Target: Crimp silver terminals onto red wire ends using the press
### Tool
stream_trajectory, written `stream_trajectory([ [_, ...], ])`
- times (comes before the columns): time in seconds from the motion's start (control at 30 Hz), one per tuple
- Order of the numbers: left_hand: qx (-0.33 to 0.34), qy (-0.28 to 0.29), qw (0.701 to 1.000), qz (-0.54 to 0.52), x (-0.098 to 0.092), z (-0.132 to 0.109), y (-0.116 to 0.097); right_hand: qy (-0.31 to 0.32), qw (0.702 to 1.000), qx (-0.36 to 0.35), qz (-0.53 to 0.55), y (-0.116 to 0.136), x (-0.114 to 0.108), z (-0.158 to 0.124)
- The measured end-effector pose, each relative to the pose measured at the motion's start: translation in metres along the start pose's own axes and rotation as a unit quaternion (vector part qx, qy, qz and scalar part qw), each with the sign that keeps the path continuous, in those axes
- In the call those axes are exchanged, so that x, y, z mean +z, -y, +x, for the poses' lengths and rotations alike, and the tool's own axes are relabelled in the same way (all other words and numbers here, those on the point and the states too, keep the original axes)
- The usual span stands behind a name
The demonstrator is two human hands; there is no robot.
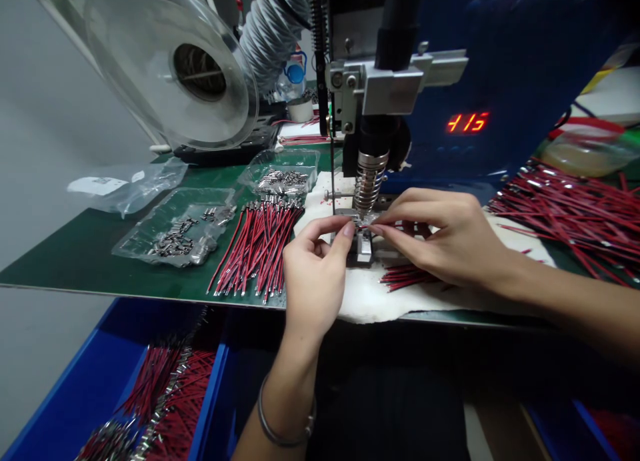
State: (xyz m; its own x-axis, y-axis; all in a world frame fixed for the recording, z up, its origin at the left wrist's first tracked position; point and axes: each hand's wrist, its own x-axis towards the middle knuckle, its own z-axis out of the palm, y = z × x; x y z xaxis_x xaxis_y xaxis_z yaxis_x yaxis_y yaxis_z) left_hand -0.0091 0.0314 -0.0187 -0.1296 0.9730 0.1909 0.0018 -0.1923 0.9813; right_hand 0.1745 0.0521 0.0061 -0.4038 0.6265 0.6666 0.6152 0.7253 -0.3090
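Observation:
My left hand (320, 261) is closed in a pinch at the small metal fixture (364, 249), under the machine's spring-wrapped tip (371, 177). Whatever its fingertips hold is too small to name. From the other side my right hand (445, 234) pinches a thin red wire (366, 227), most of it hidden by the fingers. Both sets of fingertips nearly meet just below the tip. Under my right hand, a few loose red-and-black wires (403, 275) lie on a white cloth (373, 301). Left of my left hand is a bundle of red-and-black wires (260, 247) with metal ends.
The blue machine (480, 67) shows red digits. Two clear trays (145, 244) of small metal parts and a clear spool (135, 67) stand left. A wire heap (580, 214) lies right. Below the table edge, a blue bin (70, 387) holds more wires. A ribbed hose (275, 34) hangs behind.

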Motion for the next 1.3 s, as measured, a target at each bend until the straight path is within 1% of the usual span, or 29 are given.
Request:
stream_trajectory([
  [0.23, -0.018, 0.008, 1.000, -0.015, -0.0014, -0.0004, -0.0007, 0.016, 0.999, -0.041, -0.001, -0.0010, -0.0027, -0.0003],
  [0.4, -0.016, 0.011, 0.999, -0.027, -0.0026, -0.0018, 0.0007, 0.039, 0.999, -0.034, 0.003, -0.0013, -0.0031, -0.0004],
  [0.5, -0.017, 0.014, 0.999, -0.026, -0.0033, -0.0027, 0.0012, 0.058, 0.998, -0.015, 0.027, -0.0015, -0.0030, 0.0000],
  [0.67, -0.015, 0.010, 1.000, -0.014, -0.0031, -0.0022, 0.0008, 0.072, 0.994, 0.039, 0.074, -0.0006, -0.0042, 0.0013],
  [0.87, -0.019, 0.012, 1.000, -0.005, -0.0020, -0.0017, -0.0012, 0.091, 0.984, 0.105, 0.114, 0.0011, -0.0052, 0.0035],
  [0.97, -0.018, 0.010, 1.000, 0.001, -0.0020, -0.0018, -0.0022, 0.103, 0.979, 0.124, 0.127, 0.0009, -0.0052, 0.0037],
  [1.03, -0.015, 0.009, 1.000, 0.007, -0.0021, -0.0016, -0.0021, 0.107, 0.981, 0.113, 0.119, 0.0005, -0.0056, 0.0036],
  [1.2, 0.010, 0.005, 1.000, 0.022, -0.0018, -0.0008, -0.0001, 0.101, 0.991, 0.039, 0.077, -0.0007, -0.0074, 0.0031],
  [1.3, 0.013, 0.004, 1.000, 0.023, -0.0014, -0.0010, 0.0007, 0.103, 0.993, 0.014, 0.063, -0.0015, -0.0083, 0.0030],
])
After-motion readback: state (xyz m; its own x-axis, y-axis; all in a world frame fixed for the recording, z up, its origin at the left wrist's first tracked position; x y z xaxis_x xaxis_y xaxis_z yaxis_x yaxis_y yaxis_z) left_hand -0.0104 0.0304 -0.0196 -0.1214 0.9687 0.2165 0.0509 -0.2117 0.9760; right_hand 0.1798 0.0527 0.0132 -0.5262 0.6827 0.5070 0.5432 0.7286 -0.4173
